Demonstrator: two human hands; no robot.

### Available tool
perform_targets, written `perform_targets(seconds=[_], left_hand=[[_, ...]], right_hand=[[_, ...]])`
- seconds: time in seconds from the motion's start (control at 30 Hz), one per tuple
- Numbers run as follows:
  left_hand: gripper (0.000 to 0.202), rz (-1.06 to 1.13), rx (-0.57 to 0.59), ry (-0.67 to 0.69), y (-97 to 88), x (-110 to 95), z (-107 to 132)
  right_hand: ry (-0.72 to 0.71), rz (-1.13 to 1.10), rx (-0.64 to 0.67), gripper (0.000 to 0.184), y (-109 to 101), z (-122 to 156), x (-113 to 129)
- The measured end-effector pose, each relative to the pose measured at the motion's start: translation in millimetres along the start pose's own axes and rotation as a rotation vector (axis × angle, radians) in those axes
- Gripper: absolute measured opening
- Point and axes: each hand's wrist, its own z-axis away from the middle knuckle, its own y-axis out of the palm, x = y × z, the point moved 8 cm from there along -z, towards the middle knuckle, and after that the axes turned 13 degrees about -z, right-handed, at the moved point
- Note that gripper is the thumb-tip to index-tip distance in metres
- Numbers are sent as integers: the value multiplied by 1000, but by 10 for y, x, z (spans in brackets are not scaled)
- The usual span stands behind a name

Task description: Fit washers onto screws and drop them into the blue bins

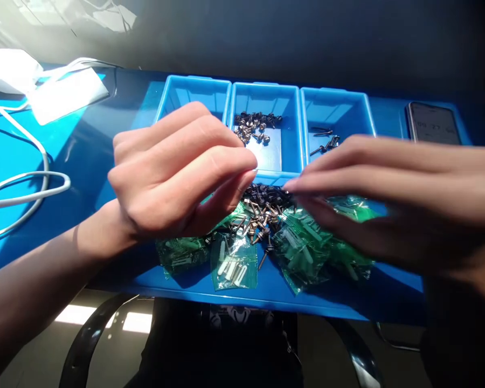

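My left hand is above the near rim of the middle blue bin, thumb and index finger pinched together; what they hold, if anything, is hidden. To the right, my right hand points its fingers leftward over the screw pile, smeared by motion, so its grip is unclear. Between and below the hands lies a heap of screws, some dark, some brassy. The middle bin holds dark and shiny screws. In the right blue bin are several longer screws. My left hand partly covers the left blue bin.
Clear and green plastic packets with white wall plugs lie along the table's front, more packets to the right. A phone is at back right. White cables and a white box occupy the left.
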Motion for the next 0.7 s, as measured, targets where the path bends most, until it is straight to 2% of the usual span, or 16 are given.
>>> perform_targets(seconds=[0.07,0.1,0.17,0.33,0.43,0.53,0.7], left_hand=[[22,-5,-44,26,-4,-3,-3],[20,0,-67,36,-7,-7,-2],[19,0,-73,23,14,2,4],[22,0,-48,28,16,9,36],[33,-9,52,80,32,20,59],[40,8,164,66,51,64,75],[37,12,219,4,25,70,62]], right_hand=[[-87,-10,139,16,343,-53,224],[-110,-19,210,15,476,-60,270],[-141,-11,268,19,612,-65,288],[-212,68,250,26,646,-77,290],[-233,98,256,27,654,-83,319],[-241,139,256,28,668,-75,328],[-186,109,180,25,656,-71,318]])
